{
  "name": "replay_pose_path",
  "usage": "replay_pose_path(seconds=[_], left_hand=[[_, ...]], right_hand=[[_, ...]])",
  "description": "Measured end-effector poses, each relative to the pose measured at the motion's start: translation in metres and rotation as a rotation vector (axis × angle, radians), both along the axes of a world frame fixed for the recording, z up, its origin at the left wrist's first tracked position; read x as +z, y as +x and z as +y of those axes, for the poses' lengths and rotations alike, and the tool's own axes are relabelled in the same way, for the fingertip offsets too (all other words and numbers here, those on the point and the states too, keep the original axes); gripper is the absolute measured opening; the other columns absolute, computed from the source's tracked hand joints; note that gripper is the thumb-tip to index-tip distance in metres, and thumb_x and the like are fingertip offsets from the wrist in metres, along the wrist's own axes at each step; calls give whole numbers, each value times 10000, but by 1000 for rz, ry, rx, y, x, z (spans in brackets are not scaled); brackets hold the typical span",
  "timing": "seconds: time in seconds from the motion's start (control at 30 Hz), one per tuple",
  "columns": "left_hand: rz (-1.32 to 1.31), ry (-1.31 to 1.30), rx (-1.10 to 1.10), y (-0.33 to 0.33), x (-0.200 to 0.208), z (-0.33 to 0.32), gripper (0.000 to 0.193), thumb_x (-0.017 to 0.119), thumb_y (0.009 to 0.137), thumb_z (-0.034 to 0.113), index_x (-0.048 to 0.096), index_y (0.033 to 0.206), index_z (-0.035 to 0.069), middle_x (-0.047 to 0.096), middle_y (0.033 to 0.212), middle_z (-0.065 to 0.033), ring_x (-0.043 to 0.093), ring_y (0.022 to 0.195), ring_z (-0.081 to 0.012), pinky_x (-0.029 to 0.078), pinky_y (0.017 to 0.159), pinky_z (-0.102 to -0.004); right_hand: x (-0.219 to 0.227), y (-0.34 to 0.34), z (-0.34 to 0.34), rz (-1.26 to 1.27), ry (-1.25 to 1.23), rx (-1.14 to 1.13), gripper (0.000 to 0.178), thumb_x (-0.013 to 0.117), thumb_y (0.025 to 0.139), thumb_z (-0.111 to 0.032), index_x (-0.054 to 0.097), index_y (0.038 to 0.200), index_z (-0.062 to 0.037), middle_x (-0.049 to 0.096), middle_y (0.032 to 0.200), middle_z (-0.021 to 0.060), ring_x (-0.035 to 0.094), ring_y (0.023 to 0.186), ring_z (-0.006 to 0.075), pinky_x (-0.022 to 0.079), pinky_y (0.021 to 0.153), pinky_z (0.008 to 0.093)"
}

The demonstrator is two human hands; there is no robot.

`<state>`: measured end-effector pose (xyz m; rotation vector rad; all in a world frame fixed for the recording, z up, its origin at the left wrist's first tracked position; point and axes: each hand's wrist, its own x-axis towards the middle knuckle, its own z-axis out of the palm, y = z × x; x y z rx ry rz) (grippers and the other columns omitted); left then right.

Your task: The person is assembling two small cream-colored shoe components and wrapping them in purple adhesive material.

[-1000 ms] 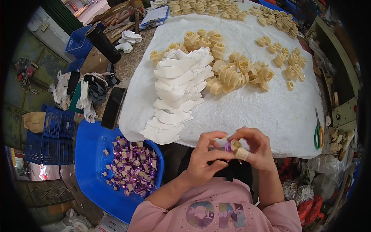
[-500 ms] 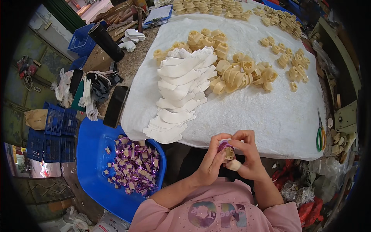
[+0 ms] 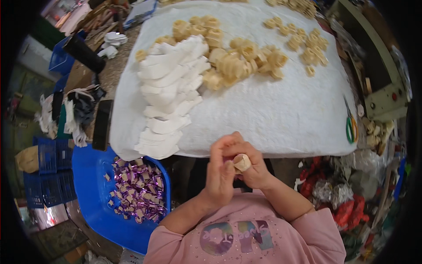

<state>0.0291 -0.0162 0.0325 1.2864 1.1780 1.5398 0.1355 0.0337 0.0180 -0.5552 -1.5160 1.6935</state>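
Just past the table's near edge, my left hand (image 3: 220, 170) and my right hand (image 3: 255, 172) meet, fingers curled around one small purple-covered beige piece. Only a sliver of its purple shows between the fingers; the rest is hidden. A beige wrap (image 3: 242, 163) covers the tip of my right thumb. Ahead on the white-covered table (image 3: 246, 114) lie overlapping stacks of curved white strips (image 3: 169, 88). Behind them and to their right is a heap of hollow beige moulded pieces (image 3: 237, 66). To my left, a blue tub (image 3: 92, 198) holds many shiny purple-and-beige pieces (image 3: 138, 189).
Green-and-orange-handled scissors (image 3: 351, 127) lie at the table's right edge. On the left side are a black phone (image 3: 103, 125), a dark cylinder (image 3: 83, 53) and blue crates (image 3: 48, 171). Plastic and red bags (image 3: 349, 211) crowd the lower right, beside a metal frame (image 3: 387, 94).
The whole view has shifted, so the table sits further left and higher. My hands stay together, turned so that the piece is now mostly hidden and the thumb wrap faces up.
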Motion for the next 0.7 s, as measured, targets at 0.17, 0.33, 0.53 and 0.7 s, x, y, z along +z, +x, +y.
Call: replay_pose_path(seconds=[0.17,0.33,0.53,0.7], left_hand=[[-223,-88,77,-2,-8,3,478,341,952,293,278,1312,-15,480,1084,-121,483,931,-140,399,813,-287],[-222,-102,124,4,-18,-1,426,351,926,154,269,1322,23,477,1051,-101,479,918,-121,394,806,-264],[-585,-182,-103,2,-8,3,506,363,963,216,165,1418,120,494,1077,-91,502,933,-142,410,821,-286],[-685,-129,-224,-11,-17,7,766,255,907,628,44,1459,140,538,1074,-104,553,848,-186,467,677,-318]], right_hand=[[-9,-8,-4,53,88,-48,323,410,947,-213,501,1201,-36,502,1098,127,466,963,265,355,887,337],[-8,-3,-2,-17,268,-48,329,379,937,-141,479,1231,-33,500,1084,139,488,975,262,381,873,335],[-7,3,5,-67,185,-63,335,364,930,-111,475,1234,-26,508,981,142,513,884,240,413,808,324],[8,8,10,-126,4,-129,396,511,916,-296,495,1203,-24,476,851,119,506,654,191,438,593,341]])
